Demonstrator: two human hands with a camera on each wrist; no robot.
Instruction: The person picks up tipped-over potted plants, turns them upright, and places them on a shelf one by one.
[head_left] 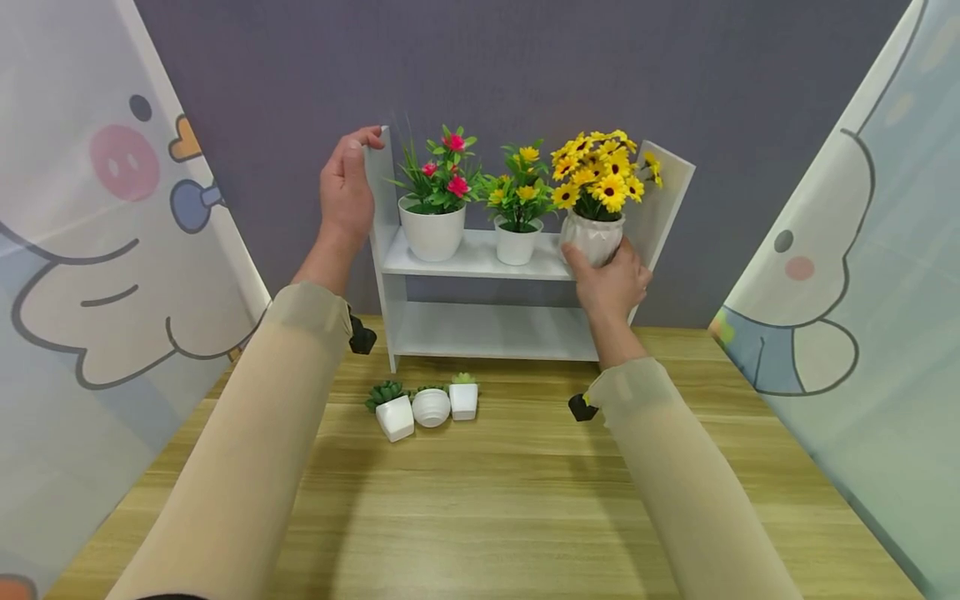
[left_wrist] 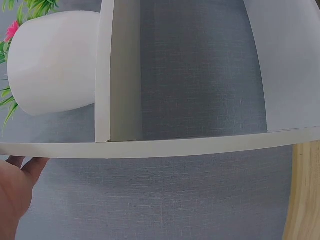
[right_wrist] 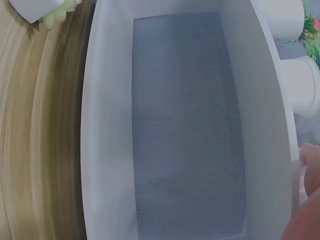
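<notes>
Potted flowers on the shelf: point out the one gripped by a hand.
The pot of dark-centred yellow flowers, rightmost on the shelf: the right hand grips it, while the pink-flowered pot and the small middle pot stand untouched.

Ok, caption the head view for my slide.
Right grip on the rightmost flowerpot, left grip at one end of the white shelf.

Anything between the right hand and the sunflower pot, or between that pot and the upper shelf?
Nothing visible: the right hand grips the sunflower pot directly, low down. No other object shows between pot and upper shelf, though the hand hides part of the base.
</notes>
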